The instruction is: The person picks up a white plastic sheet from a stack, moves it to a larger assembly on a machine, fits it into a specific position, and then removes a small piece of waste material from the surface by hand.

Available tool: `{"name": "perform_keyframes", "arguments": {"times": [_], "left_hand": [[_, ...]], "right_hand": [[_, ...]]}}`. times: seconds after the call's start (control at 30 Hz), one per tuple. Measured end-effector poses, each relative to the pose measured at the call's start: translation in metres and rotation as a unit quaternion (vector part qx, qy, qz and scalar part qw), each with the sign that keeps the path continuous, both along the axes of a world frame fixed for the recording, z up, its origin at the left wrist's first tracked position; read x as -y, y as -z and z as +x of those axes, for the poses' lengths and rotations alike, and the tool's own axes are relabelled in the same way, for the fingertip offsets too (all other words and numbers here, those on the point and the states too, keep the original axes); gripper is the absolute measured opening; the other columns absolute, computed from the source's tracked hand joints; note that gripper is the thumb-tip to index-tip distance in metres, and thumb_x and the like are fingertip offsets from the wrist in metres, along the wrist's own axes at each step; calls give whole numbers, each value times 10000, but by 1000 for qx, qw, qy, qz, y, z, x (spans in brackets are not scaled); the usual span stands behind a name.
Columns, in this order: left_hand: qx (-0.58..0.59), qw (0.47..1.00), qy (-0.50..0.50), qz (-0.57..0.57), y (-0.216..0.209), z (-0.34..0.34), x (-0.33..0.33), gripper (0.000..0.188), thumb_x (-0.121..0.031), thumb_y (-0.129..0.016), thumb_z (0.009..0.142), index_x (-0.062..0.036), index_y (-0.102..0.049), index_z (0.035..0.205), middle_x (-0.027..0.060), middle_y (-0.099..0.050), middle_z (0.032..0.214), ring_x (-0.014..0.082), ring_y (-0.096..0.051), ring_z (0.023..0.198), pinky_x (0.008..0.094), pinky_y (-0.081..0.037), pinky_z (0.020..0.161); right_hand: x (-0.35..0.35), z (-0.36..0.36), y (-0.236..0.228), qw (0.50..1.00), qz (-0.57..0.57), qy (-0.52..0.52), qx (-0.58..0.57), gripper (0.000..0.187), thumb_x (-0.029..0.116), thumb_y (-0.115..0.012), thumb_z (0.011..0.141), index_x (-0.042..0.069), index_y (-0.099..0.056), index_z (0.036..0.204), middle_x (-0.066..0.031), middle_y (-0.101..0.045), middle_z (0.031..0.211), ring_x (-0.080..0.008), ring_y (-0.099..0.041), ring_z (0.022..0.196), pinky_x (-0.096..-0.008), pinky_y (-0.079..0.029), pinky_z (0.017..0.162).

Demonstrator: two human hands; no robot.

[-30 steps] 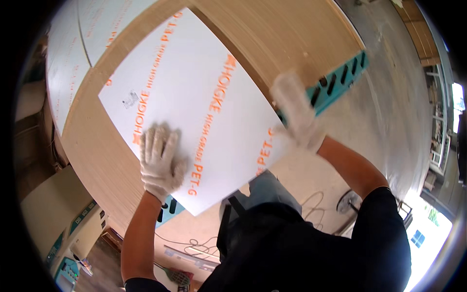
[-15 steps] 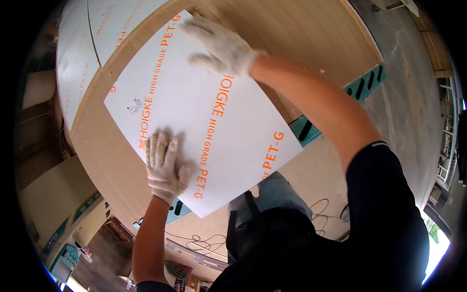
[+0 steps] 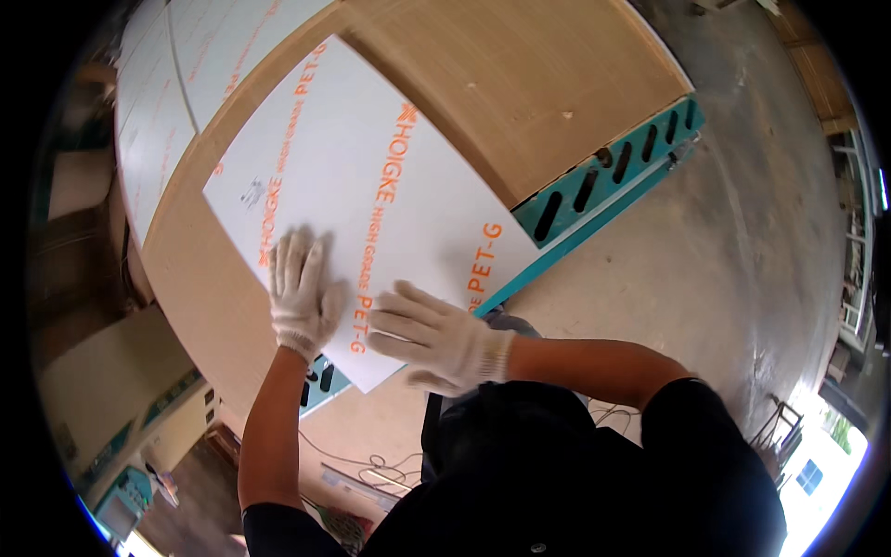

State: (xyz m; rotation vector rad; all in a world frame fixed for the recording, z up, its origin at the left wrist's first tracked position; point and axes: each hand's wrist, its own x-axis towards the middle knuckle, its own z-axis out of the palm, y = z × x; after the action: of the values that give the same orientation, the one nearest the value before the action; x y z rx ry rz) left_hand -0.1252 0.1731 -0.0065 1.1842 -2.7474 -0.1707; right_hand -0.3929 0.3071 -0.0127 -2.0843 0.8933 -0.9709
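1. Lying flat on a wide, wood-brown board [image 3: 575, 84], the white rectangular panel with orange printing [image 3: 371, 213] reaches ahead of both hands, its apparent long axis slanting from upper left to lower right.
2. The off-white-gloved left hand [image 3: 302, 297] rests palm-down at its left edge, fingers extended, gripping nothing.
3. The off-white-gloved right hand [image 3: 432, 343] crosses the adjoining near edge, fingers straight, pointing left; I cannot tell whether it touches.
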Motion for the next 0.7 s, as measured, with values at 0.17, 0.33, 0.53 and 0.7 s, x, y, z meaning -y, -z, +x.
{"name": "perform_keyframes", "arguments": {"times": [0.17, 0.33, 0.53, 0.7], "left_hand": [[-33, 999, -5, 41, -8, -6, 7, 604, -240, -618, 862, -49, -531, 1429, 271, -477, 1465, 491, -402, 1395, 573, -269, 1204], [-47, 998, -30, -5, -6, 6, 1, 604, -253, -644, 854, -67, -545, 1420, 252, -481, 1483, 466, -394, 1425, 554, -260, 1225], [-88, 995, -33, 17, -5, 8, 1, 597, -245, -658, 842, -86, -557, 1409, 218, -493, 1485, 427, -396, 1435, 562, -256, 1228], [-162, 985, -44, 33, -3, 12, -54, 617, -222, -648, 816, -33, -531, 1392, 220, -547, 1408, 455, -473, 1350, 623, -303, 1168]], "right_hand": [[41, -25, -5, 971, 7, 164, -174, 751, 367, -735, 831, 33, -500, 1461, -240, -418, 1531, -507, -321, 1449, -624, -220, 1208], [81, -127, 13, 850, -129, 390, -330, 682, 264, -688, 876, 7, -470, 1470, -245, -429, 1525, -439, -321, 1466, -568, -205, 1229], [129, -16, -5, 924, -70, 223, -302, 628, 295, -634, 908, 9, -491, 1449, -218, -435, 1519, -419, -313, 1468, -525, -200, 1244], [131, -6, 10, 910, -89, 230, -333, 625, 321, -632, 907, 21, -504, 1440, -200, -434, 1520, -388, -305, 1478, -513, -183, 1255]]}}
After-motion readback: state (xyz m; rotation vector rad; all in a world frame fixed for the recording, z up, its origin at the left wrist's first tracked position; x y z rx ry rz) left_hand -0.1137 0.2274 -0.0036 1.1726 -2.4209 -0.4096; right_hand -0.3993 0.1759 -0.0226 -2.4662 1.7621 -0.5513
